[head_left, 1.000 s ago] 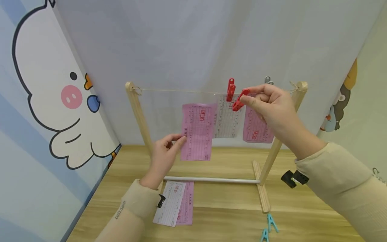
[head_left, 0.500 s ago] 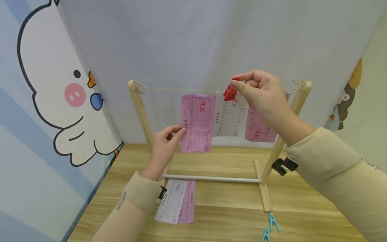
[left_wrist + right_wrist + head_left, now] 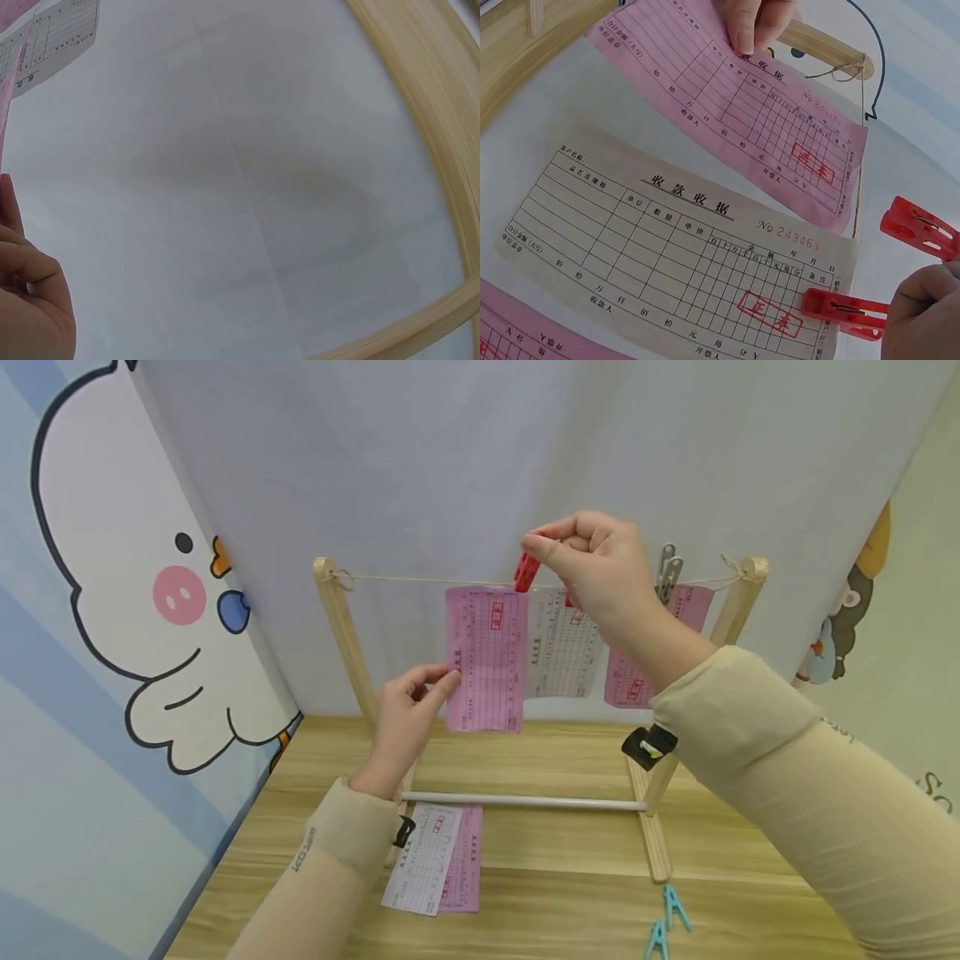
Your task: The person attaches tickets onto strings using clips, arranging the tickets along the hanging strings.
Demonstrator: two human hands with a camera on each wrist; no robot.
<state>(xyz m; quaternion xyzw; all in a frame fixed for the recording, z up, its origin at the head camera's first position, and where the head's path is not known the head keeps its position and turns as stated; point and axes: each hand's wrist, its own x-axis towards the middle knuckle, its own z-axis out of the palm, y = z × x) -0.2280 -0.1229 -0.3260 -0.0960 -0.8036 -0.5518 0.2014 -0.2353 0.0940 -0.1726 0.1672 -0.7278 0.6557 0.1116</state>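
Observation:
My left hand [image 3: 408, 722] pinches the left edge of a pink receipt slip [image 3: 487, 660], holding it upright with its top edge at the string [image 3: 412, 580]. Between thumb and fingers, my right hand [image 3: 596, 564] pinches a red clothespin [image 3: 527, 572] just over the slip's top right corner. In the right wrist view this clothespin [image 3: 922, 229] stands apart from the paper. A white receipt slip [image 3: 675, 255] hangs beside it, clipped by a second red clothespin [image 3: 847, 311], which my right hand mostly hides in the head view. Only the pink slip's thin edge shows in the left wrist view.
The string runs between two wooden posts [image 3: 347, 643] joined low down by a white rod [image 3: 525, 802]. At right hangs another pink slip [image 3: 690, 606] under grey clothespins [image 3: 670, 572]. A white slip [image 3: 423, 860] overlaps a pink one [image 3: 467, 868] on the table; two blue clothespins [image 3: 675, 908] lie front right.
My right hand has carried the red clothespin left and up, from in front of the white slip to the pink slip's corner. My left hand has raised the pink slip to the string.

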